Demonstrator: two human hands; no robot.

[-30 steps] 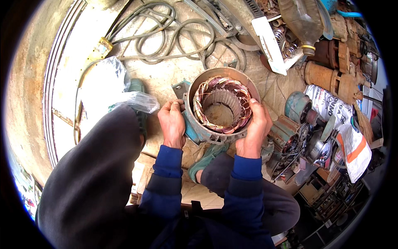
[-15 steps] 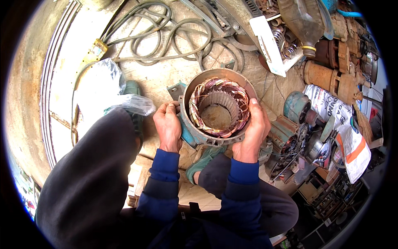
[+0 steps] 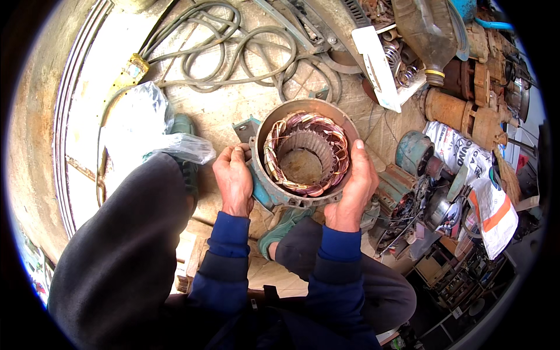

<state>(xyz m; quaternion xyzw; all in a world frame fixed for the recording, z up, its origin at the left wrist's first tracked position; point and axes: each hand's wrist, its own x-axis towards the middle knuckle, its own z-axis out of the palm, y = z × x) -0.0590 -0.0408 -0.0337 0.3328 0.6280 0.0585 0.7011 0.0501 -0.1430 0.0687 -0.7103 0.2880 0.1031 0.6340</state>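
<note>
L hand (image 3: 233, 178) curled, fingertips at L edge of motor housing (image 3: 318, 106); couldn't tell how tight. R hand (image 3: 356, 186) had hold of R wall, thumb by rim, fingers hidden. Housing betw. my hands, open end up, near R shoe (image 3: 281, 232). Poss. risks: uneven grip = tip toward foot; thumb slipping in = nicked windings (image 3: 272, 154). Far R: white sack (image 3: 452, 149) w/ dark lettering. No legible label on housing.

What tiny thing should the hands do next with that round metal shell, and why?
Maybe move the left hand farther around the metal shell for a steadier grip: its fingers bunch at one side, while the right hand lies opposite, thumb uppermost.
</note>
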